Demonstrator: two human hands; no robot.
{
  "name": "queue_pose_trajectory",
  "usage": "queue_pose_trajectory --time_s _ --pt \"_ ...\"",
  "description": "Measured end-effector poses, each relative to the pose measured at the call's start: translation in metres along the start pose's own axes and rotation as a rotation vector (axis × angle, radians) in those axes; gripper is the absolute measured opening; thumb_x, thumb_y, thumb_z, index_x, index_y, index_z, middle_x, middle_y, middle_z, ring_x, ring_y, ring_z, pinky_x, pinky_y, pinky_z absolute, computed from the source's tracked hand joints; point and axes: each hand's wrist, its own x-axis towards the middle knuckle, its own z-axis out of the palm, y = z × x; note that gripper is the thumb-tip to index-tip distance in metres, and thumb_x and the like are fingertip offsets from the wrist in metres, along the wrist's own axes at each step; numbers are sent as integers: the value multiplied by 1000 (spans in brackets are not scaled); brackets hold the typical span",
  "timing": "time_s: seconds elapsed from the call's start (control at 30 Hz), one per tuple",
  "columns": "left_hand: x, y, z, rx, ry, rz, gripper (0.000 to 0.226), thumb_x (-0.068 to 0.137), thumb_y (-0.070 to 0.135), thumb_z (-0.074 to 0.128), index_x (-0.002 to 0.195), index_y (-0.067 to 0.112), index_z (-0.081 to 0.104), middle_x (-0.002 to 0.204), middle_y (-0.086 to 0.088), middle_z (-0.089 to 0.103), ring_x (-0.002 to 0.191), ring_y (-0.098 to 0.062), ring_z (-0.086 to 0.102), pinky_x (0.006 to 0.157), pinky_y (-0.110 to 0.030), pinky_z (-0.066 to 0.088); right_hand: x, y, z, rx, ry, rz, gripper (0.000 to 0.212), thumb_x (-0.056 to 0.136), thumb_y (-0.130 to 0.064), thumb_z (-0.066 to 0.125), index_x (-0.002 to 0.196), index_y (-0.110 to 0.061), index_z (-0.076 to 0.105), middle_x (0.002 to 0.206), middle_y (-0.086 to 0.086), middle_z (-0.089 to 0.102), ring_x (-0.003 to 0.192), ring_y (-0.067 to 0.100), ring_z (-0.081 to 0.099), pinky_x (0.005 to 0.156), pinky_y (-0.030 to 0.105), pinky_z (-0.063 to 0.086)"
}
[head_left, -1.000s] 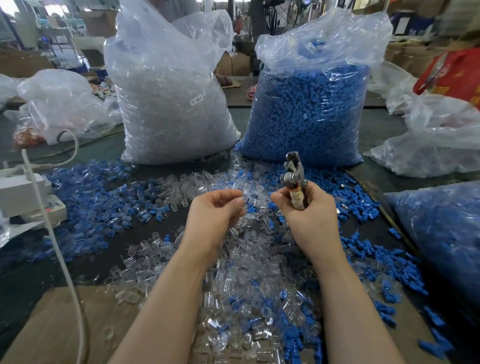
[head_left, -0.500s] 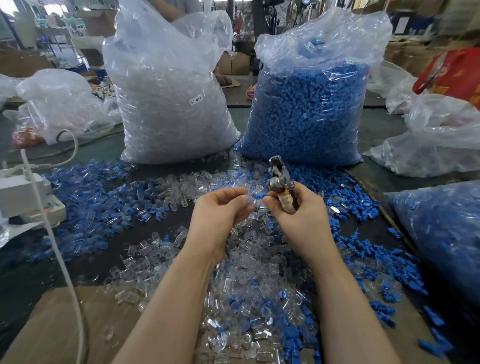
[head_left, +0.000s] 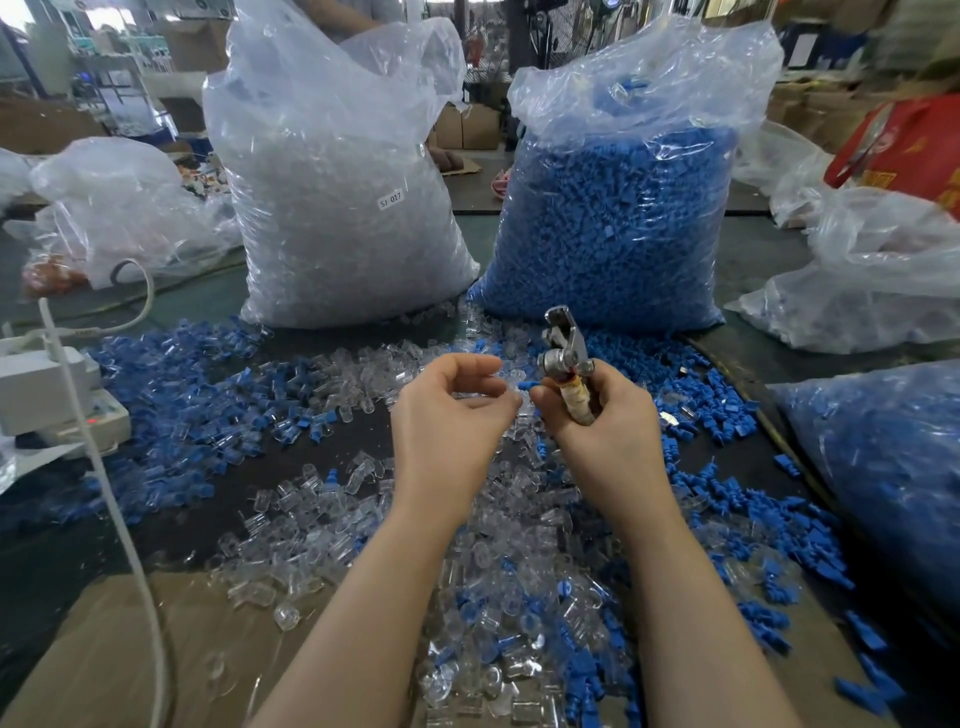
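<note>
1. Right hand (head_left: 602, 431) is wrapped tight round the metal tool (head_left: 563, 353), head pointing to 12 o'clock.
2. Left hand (head_left: 452, 410) sits at the tool's 9 o'clock, fingers curled; cannot tell whether it pinches anything.
3. Small blue piece (head_left: 524, 385) lies between the fingertips of both hands.

We see bare bench (head_left: 337, 452) only left of the middle; loose parts (head_left: 498, 571) crowd the rest. A clear bag (head_left: 337, 218) and a blue bag (head_left: 613, 223) wall the far edge, and a third bag (head_left: 883, 467) blocks the right edge.

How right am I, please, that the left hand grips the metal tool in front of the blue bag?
Not quite: the head view shows the right hand gripping the tool, not the left hand. It is in front of the blue bag.
</note>
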Motion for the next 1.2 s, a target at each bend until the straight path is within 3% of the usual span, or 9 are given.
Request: queue_pose_trajectory --time_s 0.17,0.33,0.73,0.9,1.03,1.2 --pt "-3 2 1 54 16 91 28 75 11 82 91 29 69 76 12 71 66 3 67 61 -8 49 0 -2 0 -27 11 -3 19 80 -43 66 78 -26 60 75 -15 66 61 11 58 58 42 51" --pt "-5 2 5 67 11 147 29 75 8 81 94 27 69 77 12 71 68 3 67 64 -9 51 0 -1 1 -39 7 6 14 86 -26 73 79 -25 61 71 -11 65 64 13 59 62 46 52" --pt "-7 2 4 105 12 199 27 76 9 80 91 28 68 78 14 71 72 3 67 67 -14 55 0 -3 -1 -32 -46 27 6 88 -22 70 89 -16 69 71 -2 68 69 23 62 65 51 52" --pt "-6 1 3 30 16 172 23 77 8 81 87 25 69 77 11 71 71 1 67 66 -12 53 -1 -6 -3 2 -87 43 12 84 -33 66 88 -22 69 76 -6 70 70 18 65 66 50 55" --pt "-1 0 -1 -128 1 86 27 76 0 80 88 21 68 78 6 72 72 -3 68 70 -18 55 0 -5 -9 -14 -121 59 28 77 -41 61 90 -18 69 76 1 71 75 27 67 70 53 55" --pt "5 0 -9 -223 -18 101 30 76 -5 78 89 19 66 75 7 71 73 -4 67 71 -16 53 2 0 -15 -176 -196 35 12 84 -27 65 90 -17 67 76 0 69 73 24 63 69 52 54"
